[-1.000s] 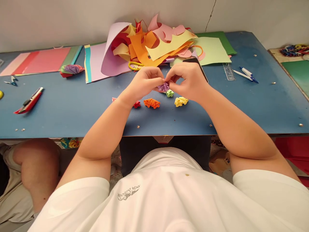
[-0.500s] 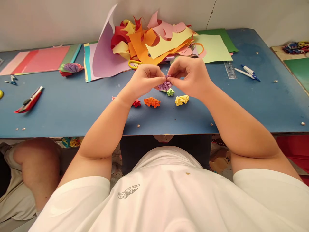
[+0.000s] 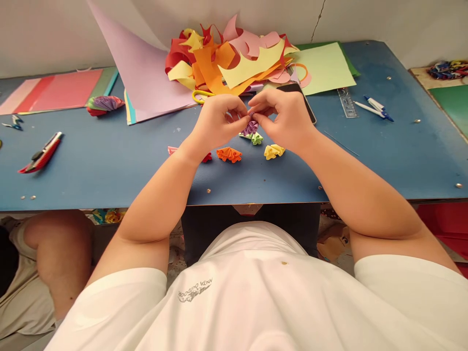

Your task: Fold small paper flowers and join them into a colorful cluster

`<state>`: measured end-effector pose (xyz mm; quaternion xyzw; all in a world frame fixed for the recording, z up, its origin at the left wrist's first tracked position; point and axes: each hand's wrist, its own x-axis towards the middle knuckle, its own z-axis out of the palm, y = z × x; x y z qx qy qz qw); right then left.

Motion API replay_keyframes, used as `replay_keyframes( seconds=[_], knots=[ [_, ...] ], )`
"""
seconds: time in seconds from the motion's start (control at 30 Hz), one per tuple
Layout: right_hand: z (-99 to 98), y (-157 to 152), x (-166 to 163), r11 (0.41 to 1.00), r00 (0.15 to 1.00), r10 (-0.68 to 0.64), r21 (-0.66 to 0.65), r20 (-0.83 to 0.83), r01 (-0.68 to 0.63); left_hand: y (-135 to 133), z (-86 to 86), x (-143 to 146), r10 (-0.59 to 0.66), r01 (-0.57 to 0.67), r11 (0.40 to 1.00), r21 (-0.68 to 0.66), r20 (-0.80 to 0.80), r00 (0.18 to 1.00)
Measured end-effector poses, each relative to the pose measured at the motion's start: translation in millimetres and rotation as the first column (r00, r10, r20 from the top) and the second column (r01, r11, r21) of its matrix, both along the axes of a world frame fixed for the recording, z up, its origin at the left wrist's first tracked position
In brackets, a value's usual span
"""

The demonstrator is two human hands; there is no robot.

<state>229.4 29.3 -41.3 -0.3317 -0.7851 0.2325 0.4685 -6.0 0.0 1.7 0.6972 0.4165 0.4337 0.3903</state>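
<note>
Between the fingertips of both hands is a purple curled-paper piece (image 3: 250, 127), partly covered by the fingers. My left hand (image 3: 224, 119) pinches it from the left, and my right hand (image 3: 283, 113) pinches from the right. Just below it on the table lies a light green curled-paper piece (image 3: 257, 139). Nearer the front edge are an orange curled-paper piece (image 3: 229, 154) and a yellow one (image 3: 273, 151). A red piece (image 3: 207, 157) and a pink piece (image 3: 171, 150) show only in part beside my left wrist.
Colourful paper scraps (image 3: 215, 58) pile against the wall, with yellow-handled scissors (image 3: 200, 96) in front. A phone (image 3: 310, 109) lies behind my right hand. A red utility knife (image 3: 42, 153) sits at left; a clear ruler (image 3: 348, 103) and pens (image 3: 376, 108) at right. Another person's leg (image 3: 58, 253) shows lower left.
The large purple sheet at the back has swung over to the left. My hands have shifted slightly, still pinching the purple piece; the phone and a thin needle-like rod now show at right.
</note>
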Motion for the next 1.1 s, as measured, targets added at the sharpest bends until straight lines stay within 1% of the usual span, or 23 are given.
replay_keyframes(
  seconds=[0.07, 0.13, 0.33, 0.4, 0.53, 0.7, 0.83, 0.97, 1.1],
  knots=[
    [-0.9, 1.2, 0.7, 1.0, 1.0, -0.002, -0.005, -0.02, 0.002, -1.1, 0.2, 0.3, 0.022, -0.021, 0.999, 0.028, -0.014, 1.0],
    [-0.2, 0.2, 0.7, 1.0, 1.0, -0.006, -0.013, -0.031, 0.006, -3.7, 1.4, 1.5, 0.039, -0.039, 0.999, 0.028, -0.009, 0.999],
    [2.4, -5.8, -4.7, 1.0, 0.999, -0.025, 0.003, -0.047, 0.026, -10.0, 4.6, 4.0, 0.028, -0.017, 0.995, -0.098, 0.117, 0.993],
    [1.4, -5.9, -6.8, 0.999, 0.998, -0.033, 0.019, -0.051, 0.034, -10.1, 5.4, 3.3, 0.031, -0.021, 0.996, -0.087, 0.116, 0.993],
    [-0.4, -2.8, -7.8, 0.998, 0.996, -0.052, 0.036, -0.078, 0.055, -8.5, 6.1, 2.4, 0.036, -0.033, 0.998, -0.045, 0.06, 0.998],
    [0.6, -1.1, -7.2, 0.998, 0.995, -0.053, 0.034, -0.085, 0.056, -5.4, 2.6, 2.6, 0.046, -0.042, 0.998, -0.05, 0.089, 0.995],
    [1.8, -3.9, -8.1, 0.997, 0.997, -0.074, 0.036, -0.031, 0.075, -5.6, 2.4, 0.5, 0.042, -0.042, 0.999, 0.027, 0.001, 0.999],
    [6.3, -7.4, -5.3, 0.998, 0.998, -0.058, 0.03, 0.004, 0.058, -3.6, 2.1, -3.0, 0.052, -0.04, 0.991, 0.129, -0.094, 0.994],
    [15.5, -13.0, -2.0, 0.999, 0.999, -0.032, -0.004, 0.003, 0.032, 10.9, -9.9, -5.1, 0.066, -0.021, 0.966, 0.259, -0.164, 0.984]
  ],
)
